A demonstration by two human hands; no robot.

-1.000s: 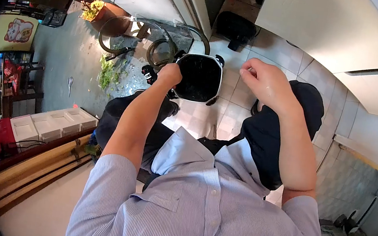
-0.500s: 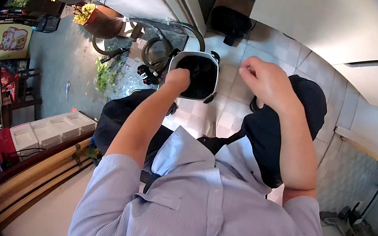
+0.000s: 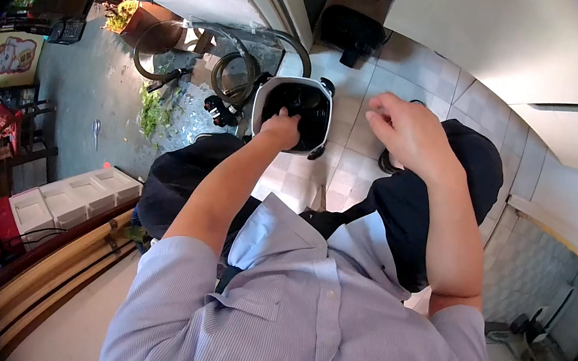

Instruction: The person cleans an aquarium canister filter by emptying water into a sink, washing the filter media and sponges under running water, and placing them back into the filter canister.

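Note:
A white-rimmed tub (image 3: 262, 95) with a black interior stands on small casters between my knees. My left hand (image 3: 282, 131) reaches over its near left edge, fingers pointing down inside and somewhat apart. Nothing shows in that hand, and dark shapes within the tub are hard to make out. To the right of the tub, my right hand (image 3: 407, 130) hovers above my right knee, fingers loosely bent and thumb apart, with nothing in it. A ribbed hose (image 3: 234, 73) lies coiled beyond the tub on the left.
A black object (image 3: 352, 33) rests on the tiles ahead, near a white cabinet (image 3: 499, 55). A potted plant (image 3: 149, 26), green leaf scraps (image 3: 154, 113) and a black-and-red item (image 3: 220, 110) are left. White trays (image 3: 84, 192) sit beside my left leg.
My left hand has shifted slightly right and toward me, and its fingers now show spread instead of curled. The right hand's thumb and fingers are further apart.

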